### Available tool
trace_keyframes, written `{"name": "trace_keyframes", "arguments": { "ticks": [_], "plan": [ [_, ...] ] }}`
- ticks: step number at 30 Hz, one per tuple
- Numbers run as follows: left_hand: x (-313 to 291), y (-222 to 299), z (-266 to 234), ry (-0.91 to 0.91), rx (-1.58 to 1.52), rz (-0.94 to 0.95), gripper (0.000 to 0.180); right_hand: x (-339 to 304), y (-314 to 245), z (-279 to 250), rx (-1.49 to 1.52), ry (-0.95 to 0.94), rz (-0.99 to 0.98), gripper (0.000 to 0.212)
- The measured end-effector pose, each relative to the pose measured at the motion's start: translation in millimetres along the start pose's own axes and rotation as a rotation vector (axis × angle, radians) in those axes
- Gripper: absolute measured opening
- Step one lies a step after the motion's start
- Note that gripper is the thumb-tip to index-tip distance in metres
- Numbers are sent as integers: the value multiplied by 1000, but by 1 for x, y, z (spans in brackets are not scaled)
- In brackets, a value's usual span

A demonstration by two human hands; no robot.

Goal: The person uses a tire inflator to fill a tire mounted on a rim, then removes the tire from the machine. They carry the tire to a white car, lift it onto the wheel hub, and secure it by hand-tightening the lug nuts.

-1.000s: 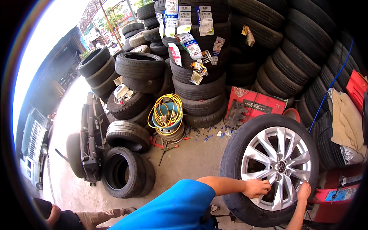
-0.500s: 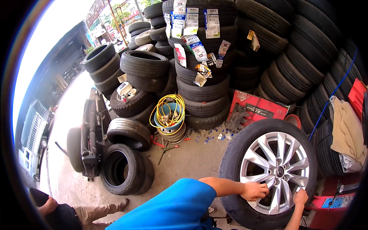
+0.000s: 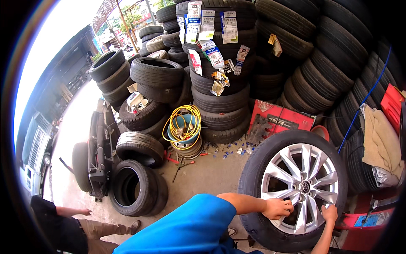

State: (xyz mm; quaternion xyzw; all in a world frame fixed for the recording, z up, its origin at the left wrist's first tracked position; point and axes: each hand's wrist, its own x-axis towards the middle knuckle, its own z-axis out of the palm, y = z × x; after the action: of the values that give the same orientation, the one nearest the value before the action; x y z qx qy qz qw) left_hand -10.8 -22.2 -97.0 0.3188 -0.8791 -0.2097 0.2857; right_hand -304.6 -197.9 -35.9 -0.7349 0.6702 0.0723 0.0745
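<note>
Head view, looking down into a tyre shop. At lower right, a mounted wheel [image 3: 296,190] standing upright on the concrete floor [image 3: 211,175], black tyre around a silver multi-spoke rim [image 3: 301,186], leaning close to a red machine [image 3: 368,220] at the right edge. Left hand [image 3: 277,208] reaching in from a blue sleeve [image 3: 190,228], fingers curled and closed around a spoke at the rim's lower left. Right hand [image 3: 330,213] coming up from the lower edge, fingers closed on the rim's lower right, gripping the edge of a spoke there. Both hands touching the rim, apart from each other, the hub between and above them.

Behind the wheel, a red flat carton [image 3: 281,120] propped against tall stacks of tyres [image 3: 220,84] with paper labels. Left of that, a coil of yellow hose [image 3: 182,122] lying on a blue tub set on a bare rim. Further left, loose tyres [image 3: 135,194] lying and leaning near a black jack-like frame [image 3: 97,152]. At far right, a beige cloth [image 3: 380,135] draped over tyres, with a blue cord [image 3: 363,106] running down past it. At lower left, another person [image 3: 63,224] in a dark top, one arm out, well apart from the wheel.
</note>
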Motion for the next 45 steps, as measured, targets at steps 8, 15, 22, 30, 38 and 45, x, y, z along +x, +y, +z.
{"name": "trace_keyframes", "arguments": {
  "ticks": [8, 15, 22, 30, 38, 45],
  "plan": [
    [1, -4, 1, 19, -5, 32, 24, 5, 11, 16, -26, 150, 35, 41],
    [2, -2, 2, 31, 9, 41, 23, 26, 32, 25, 145, 11, 33, 35],
    [5, 3, -4, -28, 17, 15, 27, 13, 25, 40, -179, 238, -59, 25],
    [2, -2, 6, -7, 23, 20, 23, 18, 19, 31, -258, 223, -57, 20],
    [-2, -5, 19, 87, 99, 77, 23, -5, 6, 28, -232, 197, 22, 38],
    [9, -33, 46, 86, 216, 228, 25, 13, 17, 20, -460, -44, -212, 34]
  ]
}}
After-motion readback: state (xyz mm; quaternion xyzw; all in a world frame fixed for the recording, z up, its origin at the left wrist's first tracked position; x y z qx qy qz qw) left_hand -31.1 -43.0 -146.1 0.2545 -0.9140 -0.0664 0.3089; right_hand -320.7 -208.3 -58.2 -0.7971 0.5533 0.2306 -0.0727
